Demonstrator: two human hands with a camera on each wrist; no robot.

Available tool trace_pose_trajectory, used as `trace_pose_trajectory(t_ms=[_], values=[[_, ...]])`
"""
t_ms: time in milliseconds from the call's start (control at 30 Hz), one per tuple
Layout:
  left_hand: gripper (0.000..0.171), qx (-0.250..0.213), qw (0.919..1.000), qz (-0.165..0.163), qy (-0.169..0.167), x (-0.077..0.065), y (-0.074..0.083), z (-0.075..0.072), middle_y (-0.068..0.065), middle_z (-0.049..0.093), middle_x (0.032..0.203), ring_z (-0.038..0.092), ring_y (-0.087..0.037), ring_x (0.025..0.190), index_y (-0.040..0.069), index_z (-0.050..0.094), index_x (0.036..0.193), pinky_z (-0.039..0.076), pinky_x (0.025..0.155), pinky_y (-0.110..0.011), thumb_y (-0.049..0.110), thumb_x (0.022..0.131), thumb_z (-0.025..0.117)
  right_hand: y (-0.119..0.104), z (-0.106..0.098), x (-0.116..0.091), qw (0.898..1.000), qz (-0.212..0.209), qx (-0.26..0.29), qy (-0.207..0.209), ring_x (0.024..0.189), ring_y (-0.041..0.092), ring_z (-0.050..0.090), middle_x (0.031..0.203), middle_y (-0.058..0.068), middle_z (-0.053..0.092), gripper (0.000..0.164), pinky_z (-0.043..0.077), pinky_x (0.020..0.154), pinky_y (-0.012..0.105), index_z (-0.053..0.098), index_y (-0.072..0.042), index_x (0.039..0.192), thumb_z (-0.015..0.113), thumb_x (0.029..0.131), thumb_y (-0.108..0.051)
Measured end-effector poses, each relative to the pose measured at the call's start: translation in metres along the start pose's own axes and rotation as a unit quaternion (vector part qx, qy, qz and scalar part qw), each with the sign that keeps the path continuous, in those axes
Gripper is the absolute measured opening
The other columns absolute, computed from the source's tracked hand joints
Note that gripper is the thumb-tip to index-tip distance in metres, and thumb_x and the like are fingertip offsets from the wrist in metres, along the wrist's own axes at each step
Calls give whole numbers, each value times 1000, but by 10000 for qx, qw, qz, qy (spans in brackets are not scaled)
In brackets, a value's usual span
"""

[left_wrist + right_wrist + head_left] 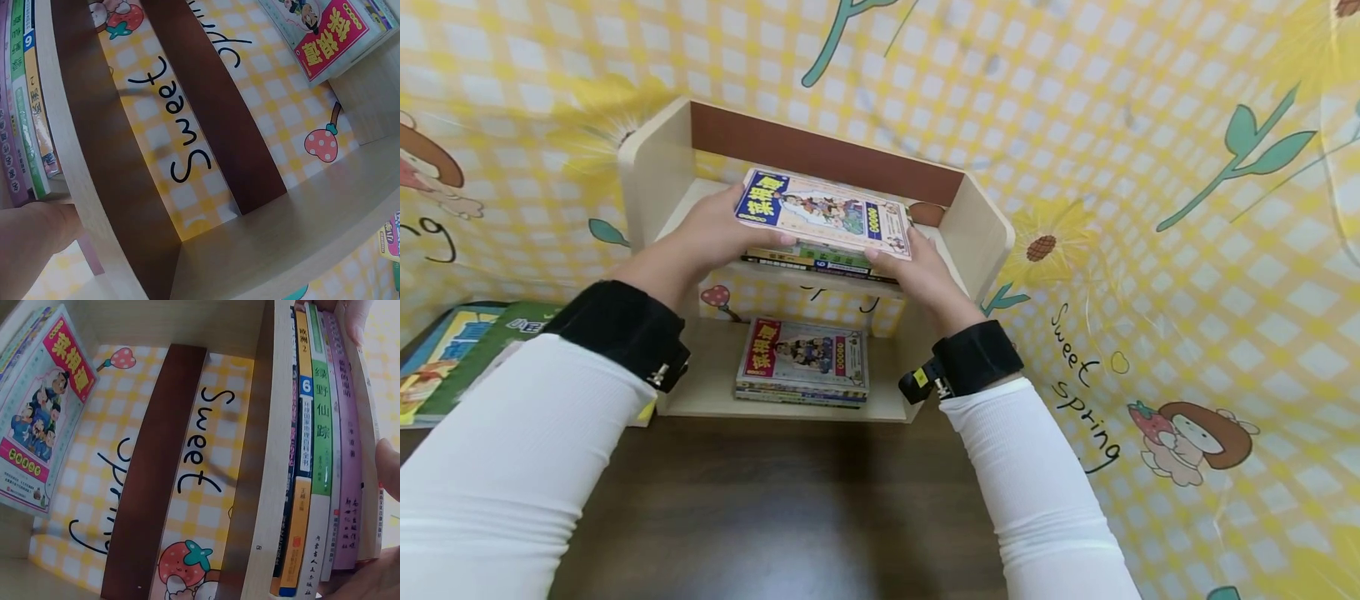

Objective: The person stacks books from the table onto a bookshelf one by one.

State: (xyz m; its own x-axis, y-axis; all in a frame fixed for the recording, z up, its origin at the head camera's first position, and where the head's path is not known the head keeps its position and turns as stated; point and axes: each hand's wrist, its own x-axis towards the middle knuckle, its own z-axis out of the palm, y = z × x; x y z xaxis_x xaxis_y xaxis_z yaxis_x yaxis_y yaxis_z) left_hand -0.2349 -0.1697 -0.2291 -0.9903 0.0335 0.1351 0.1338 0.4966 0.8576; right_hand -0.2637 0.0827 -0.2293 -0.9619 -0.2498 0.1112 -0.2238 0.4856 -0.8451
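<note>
In the head view, a stack of books (831, 212) lies flat on the upper shelf, its top cover pale with a blue title panel. My left hand (726, 225) grips the stack's left end, the thumb along the front edge. At the right end, my right hand (925, 267) holds it likewise, thumb on the front corner. The right wrist view shows the book spines (320, 450), orange, green and purple among them, against the shelf board. The left wrist view catches part of the left hand (37, 244) beside the spines. Fingers behind the stack are mostly hidden.
Another pile of books (805, 358) lies in the lower compartment of the pale wooden shelf unit (658, 167). Large colourful books (482, 350) lie left of the unit. A dark wooden tabletop (775, 508) extends in front, and yellow checked cloth (1112, 167) hangs behind.
</note>
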Motion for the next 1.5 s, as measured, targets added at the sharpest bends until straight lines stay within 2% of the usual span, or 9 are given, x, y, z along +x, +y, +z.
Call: trace_pose_trajectory(t_ms=[100,233,867,1100,1200,1300,1367,1400,1500], values=[[90,-63,9999,-91,9,2,0,1,-18,51,136,46,-34,123,12,29,151,30,108,-50,44,81,76,-1,-1,1,10000,34,23,-52,126,21,44,132,7,57,52,27,111,36,45,-13,141,63,94,-27],[90,-202,9996,-174,30,3,0,3,-17,51,137,46,-33,124,14,28,152,30,109,-50,42,81,76,-1,-2,2,9999,1,-2,-118,121,21,49,132,9,56,54,33,107,35,43,-11,142,63,94,-25],[77,-372,9989,-256,121,4,-1,4,-18,53,132,51,-32,117,9,35,147,36,106,-44,31,84,76,-1,0,5,9995,80,142,-258,123,20,48,134,8,55,55,33,108,34,40,-13,144,62,95,-26],[85,-470,9979,-191,392,6,-5,5,-18,49,135,49,-33,120,9,28,148,36,107,-45,29,82,78,6,5,12,9996,-225,135,-85,122,22,50,132,10,56,54,34,107,35,41,-13,143,62,95,-25],[96,-547,9965,-37,637,4,-10,8,-18,43,142,44,-34,129,9,17,152,34,110,-46,28,82,79,12,9,12,9986,-479,-127,156,136,24,37,143,13,46,60,27,114,37,38,-10,146,64,94,-26],[109,-366,9958,102,839,0,-14,10,-19,27,154,27,-36,141,11,0,155,24,115,-49,32,82,78,18,11,6,9963,-629,-333,490,147,24,12,158,14,22,76,15,119,38,24,-6,152,66,93,-29],[114,-148,9954,177,931,-5,-16,11,-18,14,159,14,-36,146,13,-8,155,17,117,-51,37,82,77,22,12,-2,9945,-613,-365,762,149,20,-3,162,9,6,88,6,120,37,14,-8,155,68,91,-34],[116,-5,9953,238,944,-8,-18,11,-17,7,161,8,-35,147,14,-11,155,13,117,-52,38,82,76,25,13,-7,9935,-635,-354,881,149,19,-4,163,7,3,91,5,120,37,9,-9,155,68,91,-35],[114,240,9935,584,952,-23,-24,12,-14,1,162,5,-34,147,13,-8,155,10,117,-55,37,82,76,32,15,-27,9877,-929,-465,1167,148,16,-2,163,4,4,93,6,120,37,9,-12,156,69,89,-36]])
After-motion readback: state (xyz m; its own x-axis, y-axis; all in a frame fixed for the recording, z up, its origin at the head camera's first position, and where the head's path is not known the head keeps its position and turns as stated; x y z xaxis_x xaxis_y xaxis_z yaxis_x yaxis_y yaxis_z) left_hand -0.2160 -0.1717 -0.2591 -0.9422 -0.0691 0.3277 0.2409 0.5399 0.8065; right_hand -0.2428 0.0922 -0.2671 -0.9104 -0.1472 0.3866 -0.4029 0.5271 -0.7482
